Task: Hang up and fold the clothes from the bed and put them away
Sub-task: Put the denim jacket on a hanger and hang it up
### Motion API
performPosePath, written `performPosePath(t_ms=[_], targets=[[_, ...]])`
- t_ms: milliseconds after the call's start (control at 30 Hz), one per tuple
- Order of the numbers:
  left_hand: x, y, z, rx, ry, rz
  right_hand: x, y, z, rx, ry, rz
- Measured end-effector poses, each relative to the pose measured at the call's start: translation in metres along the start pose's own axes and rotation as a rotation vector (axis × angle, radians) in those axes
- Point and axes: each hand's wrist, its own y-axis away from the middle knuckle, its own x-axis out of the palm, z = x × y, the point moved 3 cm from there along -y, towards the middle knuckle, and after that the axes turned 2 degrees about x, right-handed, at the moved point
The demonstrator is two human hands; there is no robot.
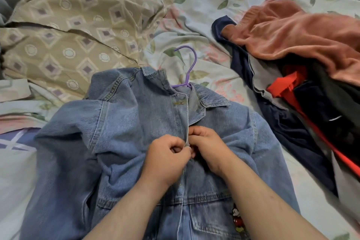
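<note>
While both hands meet at the placket, step reads as buttoning the denim jacket (126, 122) onto its hanger. Left hand (167, 160) and right hand (206, 148), fingers curled, each pinch one front edge mid-chest. Jacket lies flat on the bed (204, 6), collar toward 12 o'clock, where the purple hanger (190, 64) hook pokes out. Next, probably: seat the button, lift by the hook. Clothes pile (292, 35) at 2 o'clock.
</note>
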Motion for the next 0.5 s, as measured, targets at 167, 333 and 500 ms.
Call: performPosePath(t_ms=[167, 333, 500], targets=[[-0.006, -0.007, 0.008, -0.056, -0.086, -0.213, -0.002, 0.0, -0.003, 0.002, -0.019, -0.023], [0.002, -0.015, 0.009, -0.234, 0.015, -0.363, -0.007, -0.001, -0.005, -0.009, -0.061, -0.015], [0.007, -0.009, 0.009, -0.108, 0.029, -0.243, -0.009, 0.0, -0.007, -0.053, -0.052, -0.029]])
